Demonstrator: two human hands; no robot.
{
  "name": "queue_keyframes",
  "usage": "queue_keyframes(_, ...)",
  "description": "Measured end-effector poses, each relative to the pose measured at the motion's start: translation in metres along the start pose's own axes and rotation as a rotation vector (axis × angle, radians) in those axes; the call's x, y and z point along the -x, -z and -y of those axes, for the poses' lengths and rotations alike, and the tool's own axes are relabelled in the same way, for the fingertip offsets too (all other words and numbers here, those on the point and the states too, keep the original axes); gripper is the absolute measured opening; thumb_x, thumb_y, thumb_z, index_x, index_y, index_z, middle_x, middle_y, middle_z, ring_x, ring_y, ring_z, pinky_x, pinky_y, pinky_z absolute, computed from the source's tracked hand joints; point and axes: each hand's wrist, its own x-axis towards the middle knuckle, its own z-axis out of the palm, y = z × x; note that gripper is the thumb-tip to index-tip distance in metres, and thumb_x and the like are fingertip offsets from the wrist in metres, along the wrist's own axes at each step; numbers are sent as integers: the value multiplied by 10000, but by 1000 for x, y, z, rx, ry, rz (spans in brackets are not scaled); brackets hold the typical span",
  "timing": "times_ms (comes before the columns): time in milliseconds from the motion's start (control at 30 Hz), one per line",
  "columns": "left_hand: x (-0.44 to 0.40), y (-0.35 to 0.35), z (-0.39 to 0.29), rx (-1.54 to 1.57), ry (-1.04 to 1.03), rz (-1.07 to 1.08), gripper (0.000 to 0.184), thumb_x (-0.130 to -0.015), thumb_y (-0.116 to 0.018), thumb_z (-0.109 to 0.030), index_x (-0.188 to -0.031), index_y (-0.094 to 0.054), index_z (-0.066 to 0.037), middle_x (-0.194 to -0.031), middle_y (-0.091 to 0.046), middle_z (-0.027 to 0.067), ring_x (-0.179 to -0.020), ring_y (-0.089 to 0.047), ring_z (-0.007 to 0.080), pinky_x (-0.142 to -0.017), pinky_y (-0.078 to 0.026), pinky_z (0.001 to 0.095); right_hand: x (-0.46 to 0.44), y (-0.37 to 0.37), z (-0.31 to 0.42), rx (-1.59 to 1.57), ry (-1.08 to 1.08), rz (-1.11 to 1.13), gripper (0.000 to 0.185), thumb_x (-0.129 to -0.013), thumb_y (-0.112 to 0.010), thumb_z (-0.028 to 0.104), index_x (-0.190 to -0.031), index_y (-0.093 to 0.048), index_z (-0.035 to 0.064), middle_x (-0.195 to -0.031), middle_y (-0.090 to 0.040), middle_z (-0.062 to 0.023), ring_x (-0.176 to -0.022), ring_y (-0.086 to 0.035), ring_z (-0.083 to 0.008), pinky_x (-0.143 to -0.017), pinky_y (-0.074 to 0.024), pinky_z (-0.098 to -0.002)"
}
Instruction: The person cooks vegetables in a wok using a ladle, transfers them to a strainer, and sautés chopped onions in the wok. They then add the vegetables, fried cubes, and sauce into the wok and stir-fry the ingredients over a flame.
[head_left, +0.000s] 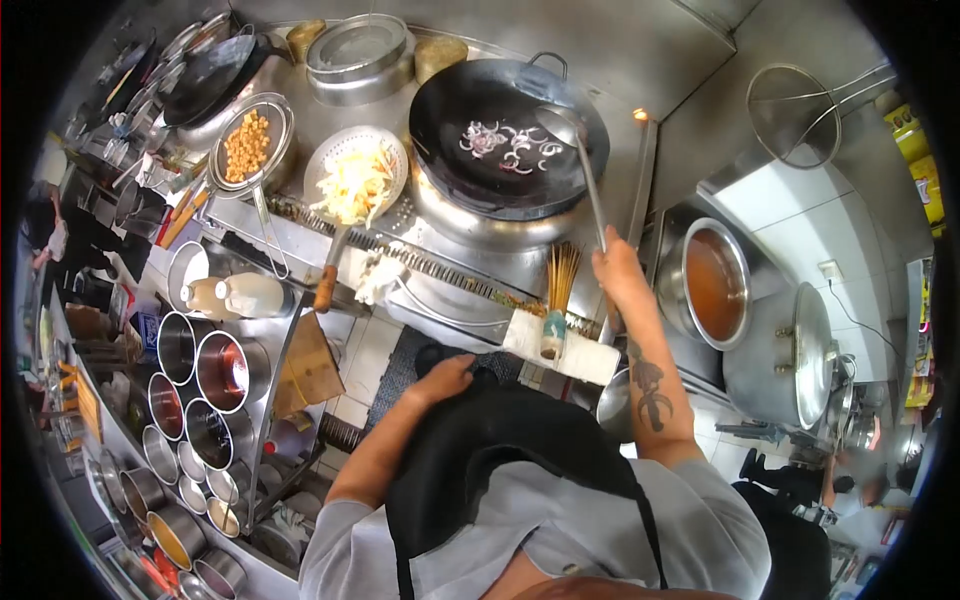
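My right hand (618,268) is closed around the long handle of a metal ladle (590,185). The ladle's bowl rests inside a black wok (440,120) on the stove, beside sliced onion (515,150) spread over the wok's bottom. My left hand (447,378) is low in front of my black apron (470,450), its fingers mostly hidden beneath it. Left of the wok, a perforated skimmer with a wooden handle (326,288) holds pale, cut food (357,185). Farther left, a wire strainer (284,130) holds small golden-brown cubes (247,146).
A bamboo wok brush (562,280) stands at the stove's front edge. On the right are a pot of reddish-brown liquid (717,285) and a large lidded pot (815,355). Several sauce containers (228,370) fill the left side. Other people stand at both far edges.
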Motion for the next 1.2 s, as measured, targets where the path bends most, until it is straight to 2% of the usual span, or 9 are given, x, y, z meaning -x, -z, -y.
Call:
queue_keyframes(67,-29,-49,25,-87,-33,136,561,-823,-605,-196,-1303,-464,56,-1324,-492,271,-1230,-482,390,-1030,-404,424,2,-9,4,-24,-82,22,440,-849,-542,111,-1242,-488,-77,-899,-627,-332,-903,-619,-466,-818,-501,-497)
queue_keyframes(200,-60,-81,-11,-258,45,350,708,-818,-627,-279,-1377,-359,64,-1397,-397,300,-1291,-399,439,-1048,-378,470,18,18,16,-210,88,297,494,-864,-576,157,-1289,-470,-70,-759,-637,-247,-638,-657,-310,-652,-521,-405)
queue_keyframes(233,-64,-97,-5,-292,-40,287,750,-789,-592,-254,-1395,-308,82,-1386,-385,329,-1273,-406,473,-1065,-353,503,26,16,14,-229,81,273,507,-896,-595,145,-1327,-445,-74,-643,-542,-23,-459,-475,-91,-443,-400,-263)
queue_keyframes(467,-84,-152,14,-506,83,381,864,-798,-574,-344,-1445,-199,87,-1524,-167,293,-1429,-155,419,-1136,-215,519,3,21,11,-213,113,262,494,-891,-586,138,-1314,-451,-79,-653,-544,-65,-458,-509,-109,-451,-427,-275)
queue_keyframes(500,-86,-152,11,-526,92,375,869,-799,-574,-349,-1448,-193,85,-1527,-160,291,-1432,-146,419,-1137,-209,521,-4,23,21,-87,104,236,403,-877,-574,119,-1222,-497,-76,-683,-601,-166,-534,-616,-253,-535,-494,-368)
queue_keyframes(633,-79,-147,-10,-593,114,389,867,-808,-565,-351,-1451,-183,87,-1532,-145,289,-1434,-128,424,-1140,-193,529,-28,-16,27,128,158,36,299,-853,-551,102,-1091,-504,-73,-864,-610,-335,-874,-586,-501,-793,-466,-522)
queue_keyframes(933,-76,-160,-11,-647,121,331,739,-863,-480,-258,-1443,-199,104,-1525,-159,299,-1427,-160,426,-1142,-190,522,40,24,8,-104,380,258,495,-865,-562,140,-1290,-459,-93,-840,-638,-298,-809,-657,-422,-739,-505,-452)
queue_keyframes(1067,-81,-165,-8,-677,122,330,698,-885,-453,-241,-1440,-208,105,-1522,-171,299,-1422,-177,427,-1140,-198,519,31,39,11,-148,120,279,522,-903,-569,155,-1333,-420,-101,-638,-497,-41,-494,-488,-94,-480,-421,-278)
queue_keyframes(1200,-81,-168,-11,-663,117,315,661,-902,-420,-226,-1438,-217,104,-1520,-183,297,-1420,-184,428,-1136,-209,519,-10,-1,-16,100,169,60,484,-886,-566,135,-1297,-451,-94,-722,-600,-128,-550,-575,-177,-528,-476,-323)
